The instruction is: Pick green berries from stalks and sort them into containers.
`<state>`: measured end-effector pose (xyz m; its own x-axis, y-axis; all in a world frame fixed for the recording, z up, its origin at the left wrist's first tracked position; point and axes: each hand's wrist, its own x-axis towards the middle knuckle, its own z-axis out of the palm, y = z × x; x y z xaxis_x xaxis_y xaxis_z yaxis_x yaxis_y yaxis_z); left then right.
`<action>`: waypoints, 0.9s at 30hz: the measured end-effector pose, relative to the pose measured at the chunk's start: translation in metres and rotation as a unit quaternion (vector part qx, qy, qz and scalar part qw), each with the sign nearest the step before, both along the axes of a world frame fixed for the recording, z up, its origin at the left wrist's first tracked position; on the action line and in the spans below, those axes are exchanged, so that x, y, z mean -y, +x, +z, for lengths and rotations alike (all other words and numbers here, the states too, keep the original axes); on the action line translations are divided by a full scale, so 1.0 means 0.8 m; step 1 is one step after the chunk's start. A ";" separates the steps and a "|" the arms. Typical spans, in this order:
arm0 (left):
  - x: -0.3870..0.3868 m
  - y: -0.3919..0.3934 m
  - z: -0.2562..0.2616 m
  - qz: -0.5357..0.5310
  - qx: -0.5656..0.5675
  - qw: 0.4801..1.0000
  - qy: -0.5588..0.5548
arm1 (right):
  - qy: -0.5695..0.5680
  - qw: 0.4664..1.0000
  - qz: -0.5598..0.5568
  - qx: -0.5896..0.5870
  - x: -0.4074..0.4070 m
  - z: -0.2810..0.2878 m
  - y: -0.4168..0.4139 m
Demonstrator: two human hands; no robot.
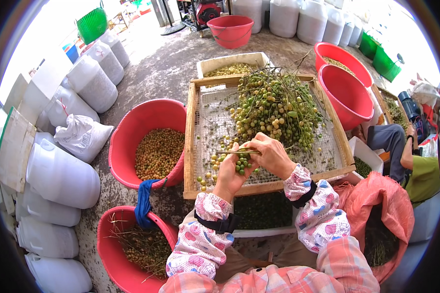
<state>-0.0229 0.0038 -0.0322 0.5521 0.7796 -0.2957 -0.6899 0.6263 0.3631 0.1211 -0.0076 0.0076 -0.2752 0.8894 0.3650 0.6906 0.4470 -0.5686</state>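
My left hand [230,171] is closed round a small bunch of green berries [243,163] on a stem, above the front of a wood-framed wire mesh sieve [346,161]. My right hand [273,155] pinches the same stem [242,151] just to the right of it. Behind my hands a large heap of berry clusters [271,106], green and yellowish on thin stalks, lies on the mesh. Loose berries [205,180] and bits of debris are scattered on the mesh at the left. Under the sieve's front edge sits a white tub of dark green berries [260,212].
Left of the sieve stand a red tub of yellow-brown berries [159,152] and a red tub of stalks [143,249], with a blue cloth [143,203] between. A pink woven sack [381,205] is at the right, near a seated person [425,175]. White plastic drums [64,175] line the left.
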 end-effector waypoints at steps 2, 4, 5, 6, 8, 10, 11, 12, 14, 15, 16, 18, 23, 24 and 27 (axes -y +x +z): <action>0.002 0.001 -0.002 0.024 -0.045 0.999 0.009 | -0.007 0.999 -0.005 -0.031 -0.001 -0.005 0.001; 0.003 0.000 -0.001 0.041 -0.094 0.994 0.020 | -0.031 0.996 -0.004 -0.080 -0.004 -0.011 0.002; 0.002 0.000 0.001 0.045 -0.121 0.991 0.029 | -0.023 0.996 -0.014 -0.083 -0.004 -0.011 0.001; 0.001 0.000 0.002 0.050 -0.147 0.987 0.036 | -0.016 0.996 -0.025 -0.085 -0.004 -0.009 0.001; -0.001 -0.005 0.000 0.034 -0.143 0.988 0.041 | -0.028 0.995 -0.032 -0.095 -0.004 -0.006 0.001; -0.002 -0.008 0.000 0.025 -0.129 0.991 0.039 | -0.069 0.991 -0.026 -0.111 -0.004 -0.004 0.001; -0.003 -0.009 0.000 0.025 -0.117 0.992 0.034 | -0.097 0.982 -0.021 -0.161 -0.004 -0.007 0.000; -0.003 -0.008 0.001 0.023 -0.104 0.994 0.030 | -0.124 0.969 -0.017 -0.212 -0.005 -0.012 -0.002; -0.003 -0.003 0.002 0.018 -0.091 0.995 0.020 | -0.168 0.946 -0.021 -0.276 -0.003 -0.015 -0.005; -0.002 -0.003 0.002 0.018 -0.085 0.996 0.014 | -0.186 0.938 -0.026 -0.289 -0.001 -0.010 -0.010; -0.003 -0.003 0.002 0.029 -0.098 0.995 0.017 | -0.205 0.930 -0.032 -0.303 0.000 -0.007 -0.012; -0.003 -0.002 0.003 0.048 -0.125 0.991 0.022 | -0.181 0.940 -0.011 -0.289 -0.007 -0.017 -0.008; -0.009 -0.010 -0.006 0.090 -0.089 0.992 0.024 | -0.143 0.960 -0.016 -0.240 0.000 -0.007 -0.007; -0.012 -0.011 -0.002 0.108 -0.085 0.990 0.020 | -0.153 0.958 -0.028 -0.241 0.004 0.000 -0.007; -0.014 -0.010 0.003 0.131 -0.023 0.991 0.022 | -0.130 0.957 -0.040 -0.256 0.000 0.005 0.013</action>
<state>-0.0306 0.0149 -0.0299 0.3154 0.9075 -0.2775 -0.8093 0.4100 0.4207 0.1312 -0.0078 0.0119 -0.0467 0.9793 0.1968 0.3186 0.2014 -0.9263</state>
